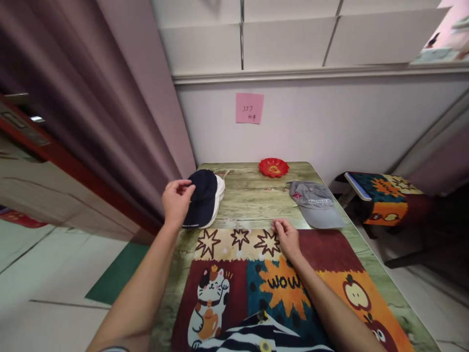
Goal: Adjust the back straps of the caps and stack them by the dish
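My left hand [177, 199] is over the left side of a navy baseball cap [203, 195], its fingers loosely bent and nothing visible between them. The navy cap lies on a white cap [220, 190], of which only the right edge and a strap show. Near the top edge of a printed placemat [227, 252], my right hand [287, 237] rests with its fingers curled in; no object shows in it. To its right sits a grey baseball cap [318, 205] with white lettering and a red patch, brim facing me.
A red scalloped dish [273, 167] stands at the back of the wood-patterned table [252, 195]. Behind it is a wall with a pink note [249, 108]. A purple curtain [146, 98] hangs at left. Another table with a similar mat [388, 195] stands at right.
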### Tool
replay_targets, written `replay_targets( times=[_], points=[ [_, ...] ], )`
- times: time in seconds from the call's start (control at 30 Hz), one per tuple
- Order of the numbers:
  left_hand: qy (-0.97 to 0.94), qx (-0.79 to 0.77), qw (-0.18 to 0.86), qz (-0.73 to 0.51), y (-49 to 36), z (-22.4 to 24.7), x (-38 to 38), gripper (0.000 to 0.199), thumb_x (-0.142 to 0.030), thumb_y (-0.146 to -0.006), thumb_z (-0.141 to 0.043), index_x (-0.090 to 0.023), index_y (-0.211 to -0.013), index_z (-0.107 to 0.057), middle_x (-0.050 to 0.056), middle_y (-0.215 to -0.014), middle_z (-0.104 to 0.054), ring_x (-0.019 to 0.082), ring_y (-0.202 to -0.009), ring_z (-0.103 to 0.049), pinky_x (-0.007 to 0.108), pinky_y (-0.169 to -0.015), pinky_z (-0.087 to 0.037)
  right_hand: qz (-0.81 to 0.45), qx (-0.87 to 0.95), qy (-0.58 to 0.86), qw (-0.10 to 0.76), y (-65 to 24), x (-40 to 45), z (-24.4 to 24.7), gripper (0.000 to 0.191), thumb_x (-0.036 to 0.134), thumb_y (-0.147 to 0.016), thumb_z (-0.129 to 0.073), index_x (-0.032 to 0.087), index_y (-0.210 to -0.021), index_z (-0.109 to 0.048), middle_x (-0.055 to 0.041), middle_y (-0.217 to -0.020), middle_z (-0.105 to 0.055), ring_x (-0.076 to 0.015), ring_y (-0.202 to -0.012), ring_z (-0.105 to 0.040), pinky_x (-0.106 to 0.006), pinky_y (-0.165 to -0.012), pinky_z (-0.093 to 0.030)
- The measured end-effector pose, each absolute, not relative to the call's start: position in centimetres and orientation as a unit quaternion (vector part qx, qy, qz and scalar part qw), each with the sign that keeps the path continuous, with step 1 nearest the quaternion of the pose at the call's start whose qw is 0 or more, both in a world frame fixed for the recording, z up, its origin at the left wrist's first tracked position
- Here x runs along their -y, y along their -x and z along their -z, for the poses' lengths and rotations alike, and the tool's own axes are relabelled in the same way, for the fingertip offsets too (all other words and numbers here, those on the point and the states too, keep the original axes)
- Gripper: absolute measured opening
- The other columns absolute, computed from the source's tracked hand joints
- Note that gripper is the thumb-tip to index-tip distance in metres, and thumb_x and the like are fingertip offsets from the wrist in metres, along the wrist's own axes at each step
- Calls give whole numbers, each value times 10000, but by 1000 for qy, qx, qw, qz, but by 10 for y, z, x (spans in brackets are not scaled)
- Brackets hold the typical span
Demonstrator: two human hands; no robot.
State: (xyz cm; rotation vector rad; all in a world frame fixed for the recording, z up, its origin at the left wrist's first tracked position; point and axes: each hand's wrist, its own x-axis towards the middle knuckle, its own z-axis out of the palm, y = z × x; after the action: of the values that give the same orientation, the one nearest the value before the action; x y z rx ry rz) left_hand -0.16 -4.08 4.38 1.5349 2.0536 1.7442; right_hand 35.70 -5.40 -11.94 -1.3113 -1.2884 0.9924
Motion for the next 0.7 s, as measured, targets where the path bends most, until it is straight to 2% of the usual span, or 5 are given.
replay_targets(
  times=[0.1, 0.23, 0.37, 0.47, 0.7],
  points=[
    [-473, -745, -35, -469, 37, -54, 7, 286, -270, -729, -726, -161, -993, -740, 92, -1046, -673, 202, -898, -632, 304, -863, -483, -357, 588, 553, 469, -352, 56, 122, 297, 453, -876, -567, 206, -938, -721, -54, -831, -749, -216, -726, -682, -304, -705, -504],
    [-448, -824, 9, -347, 53, -41, -20, 352, -283, -723, -725, -176, -1058, -726, 95, -1019, -716, 261, -990, -643, 354, -905, -472, -348, 600, 553, 461, -357, 60, 125, 347, 460, -903, -518, 181, -965, -715, -59, -825, -749, -199, -701, -671, -281, -672, -492],
    [-449, -828, 20, -336, 51, -30, -26, 290, -290, -721, -709, -204, -998, -737, 71, -951, -749, 289, -977, -657, 391, -892, -467, -366, 597, 542, 464, -358, 58, 130, 357, 475, -900, -522, 180, -977, -706, -69, -865, -755, -209, -747, -692, -285, -688, -504],
    [-467, -819, 1, -335, 52, -35, -23, 260, -333, -779, -650, -202, -983, -746, 89, -1030, -752, 306, -1034, -650, 409, -933, -445, -370, 596, 541, 464, -358, 55, 132, 360, 482, -897, -529, 181, -987, -706, -70, -872, -753, -215, -751, -694, -295, -695, -512],
    [-630, -673, -118, -369, 20, -93, 22, 170, -334, -832, -624, -202, -873, -723, 79, -971, -754, 262, -960, -655, 368, -915, -465, -382, 585, 535, 475, -357, 57, 133, 349, 488, -905, -545, 184, -994, -691, -74, -871, -750, -216, -750, -684, -326, -722, -518]
  ],
)
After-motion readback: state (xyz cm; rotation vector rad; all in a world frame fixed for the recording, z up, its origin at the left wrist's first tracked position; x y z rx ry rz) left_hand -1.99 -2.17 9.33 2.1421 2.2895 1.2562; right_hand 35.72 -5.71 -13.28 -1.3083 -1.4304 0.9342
